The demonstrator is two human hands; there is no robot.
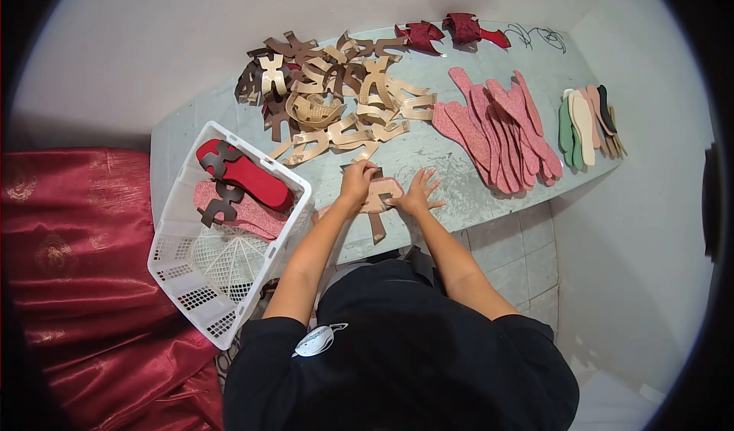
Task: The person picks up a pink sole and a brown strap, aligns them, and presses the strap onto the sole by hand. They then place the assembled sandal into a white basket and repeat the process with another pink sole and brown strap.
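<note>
At the table's near edge lies a pink-edged shoe sole with a tan layer showing on top. A brown shoe strap pokes out below it, and more brown strap shows at its upper end. My left hand is closed at the upper left of the sole, its fingertips pinching the strap end there. My right hand rests with spread fingers at the sole's right side, thumb on the tan surface. My left forearm hides the sole's left part.
Tan and brown straps lie heaped beyond my hands. Pink soles spread to the right, with green and cream insoles further right. Red uppers and dark cord lie at the back. A white basket on the left holds strapped soles.
</note>
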